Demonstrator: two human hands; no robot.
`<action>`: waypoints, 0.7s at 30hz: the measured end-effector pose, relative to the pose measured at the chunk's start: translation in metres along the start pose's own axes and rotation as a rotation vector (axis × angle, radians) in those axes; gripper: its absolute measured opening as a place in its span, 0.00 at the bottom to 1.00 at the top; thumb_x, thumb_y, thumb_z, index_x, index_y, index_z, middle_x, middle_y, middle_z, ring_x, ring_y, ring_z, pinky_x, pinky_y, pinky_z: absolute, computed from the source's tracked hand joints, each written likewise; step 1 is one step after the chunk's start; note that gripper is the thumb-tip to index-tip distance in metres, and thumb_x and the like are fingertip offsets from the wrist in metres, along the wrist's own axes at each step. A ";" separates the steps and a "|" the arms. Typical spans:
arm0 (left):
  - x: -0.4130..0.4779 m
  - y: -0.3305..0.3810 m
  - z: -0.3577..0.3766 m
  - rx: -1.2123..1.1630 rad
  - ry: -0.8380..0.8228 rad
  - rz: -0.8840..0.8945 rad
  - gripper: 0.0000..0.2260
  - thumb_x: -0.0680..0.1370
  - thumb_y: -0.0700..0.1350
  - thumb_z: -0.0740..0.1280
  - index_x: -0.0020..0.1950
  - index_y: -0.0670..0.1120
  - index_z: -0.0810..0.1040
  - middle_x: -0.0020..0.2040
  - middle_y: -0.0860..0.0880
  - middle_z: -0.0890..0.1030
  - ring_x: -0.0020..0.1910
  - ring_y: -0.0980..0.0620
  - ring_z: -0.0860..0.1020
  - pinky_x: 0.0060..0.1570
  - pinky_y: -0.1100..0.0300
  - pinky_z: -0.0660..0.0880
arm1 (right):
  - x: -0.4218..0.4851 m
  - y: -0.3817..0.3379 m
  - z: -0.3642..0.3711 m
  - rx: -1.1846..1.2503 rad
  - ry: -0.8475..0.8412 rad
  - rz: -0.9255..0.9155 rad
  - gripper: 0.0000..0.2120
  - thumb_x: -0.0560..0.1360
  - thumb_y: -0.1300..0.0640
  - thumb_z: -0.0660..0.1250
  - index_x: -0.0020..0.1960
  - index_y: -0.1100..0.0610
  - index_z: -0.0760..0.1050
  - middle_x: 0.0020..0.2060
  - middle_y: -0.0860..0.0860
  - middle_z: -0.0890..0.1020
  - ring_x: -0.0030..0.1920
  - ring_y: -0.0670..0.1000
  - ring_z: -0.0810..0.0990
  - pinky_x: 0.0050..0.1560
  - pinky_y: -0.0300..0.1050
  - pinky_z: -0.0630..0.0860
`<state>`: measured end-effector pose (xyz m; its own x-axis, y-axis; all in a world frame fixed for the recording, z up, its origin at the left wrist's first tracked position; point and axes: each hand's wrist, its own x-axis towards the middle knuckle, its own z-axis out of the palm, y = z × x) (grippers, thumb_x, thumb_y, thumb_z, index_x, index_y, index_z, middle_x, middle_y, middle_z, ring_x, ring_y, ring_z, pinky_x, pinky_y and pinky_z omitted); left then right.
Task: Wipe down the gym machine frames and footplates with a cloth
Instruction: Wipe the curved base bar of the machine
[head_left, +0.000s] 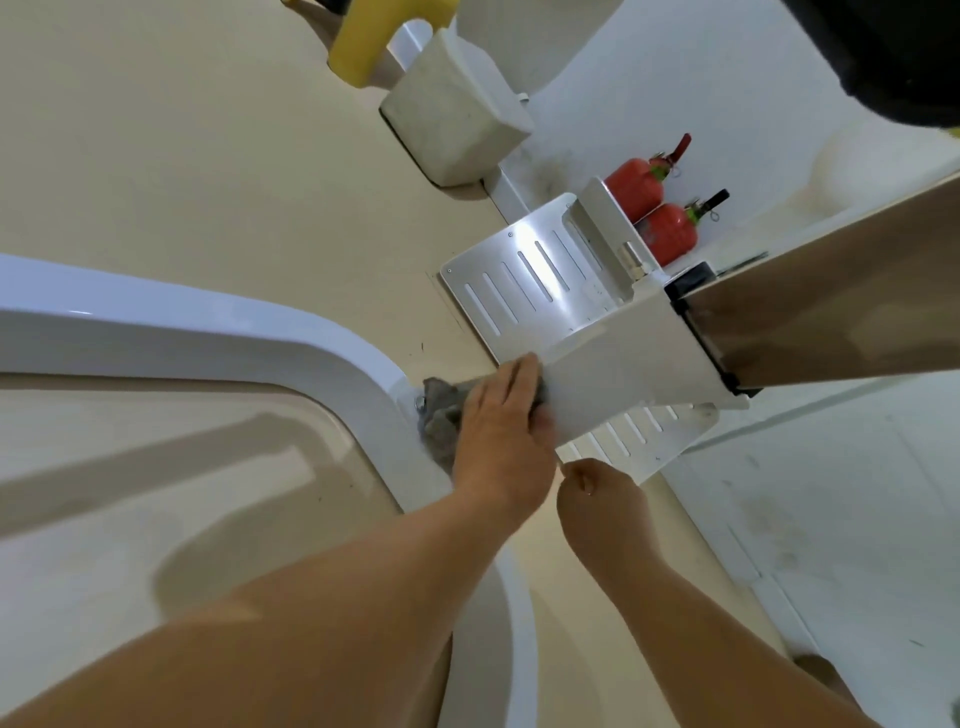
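Grey cloth (439, 415) mostly under left hand (498, 431), right hand (597, 493) fingers tucked away, perhaps curled.

I count two hands, the left hand (498, 436) and the right hand (597, 488), one grey cloth (441, 415), one slotted metal footplate (535, 291), one curved white frame (208, 332) and two red fire extinguishers (636, 187) (670, 231).
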<state>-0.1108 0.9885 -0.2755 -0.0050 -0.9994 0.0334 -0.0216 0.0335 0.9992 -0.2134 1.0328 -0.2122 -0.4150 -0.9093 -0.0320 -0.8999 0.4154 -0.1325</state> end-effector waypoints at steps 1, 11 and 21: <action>-0.002 -0.016 0.000 0.006 -0.039 -0.083 0.25 0.86 0.54 0.53 0.83 0.57 0.53 0.82 0.56 0.57 0.81 0.52 0.51 0.81 0.49 0.49 | 0.000 0.002 0.001 0.006 -0.030 0.023 0.19 0.76 0.59 0.58 0.63 0.50 0.80 0.52 0.44 0.83 0.47 0.49 0.80 0.52 0.48 0.79; 0.007 0.008 -0.016 -0.075 -0.154 0.135 0.23 0.86 0.49 0.54 0.82 0.55 0.58 0.80 0.54 0.63 0.78 0.54 0.61 0.79 0.52 0.58 | -0.012 0.005 0.001 -0.066 -0.113 -0.009 0.21 0.82 0.52 0.55 0.73 0.46 0.72 0.65 0.44 0.80 0.61 0.50 0.79 0.63 0.49 0.76; 0.022 -0.075 -0.070 0.620 -0.112 0.231 0.07 0.80 0.43 0.62 0.47 0.54 0.76 0.45 0.50 0.77 0.45 0.45 0.79 0.40 0.56 0.73 | -0.034 -0.001 0.023 -0.112 -0.271 -0.116 0.15 0.83 0.47 0.56 0.64 0.43 0.77 0.57 0.43 0.83 0.56 0.48 0.82 0.61 0.48 0.78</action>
<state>-0.0391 0.9634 -0.3481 -0.1817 -0.9609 0.2091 -0.5775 0.2764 0.7682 -0.1952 1.0631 -0.2335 -0.2717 -0.9182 -0.2882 -0.9545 0.2954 -0.0412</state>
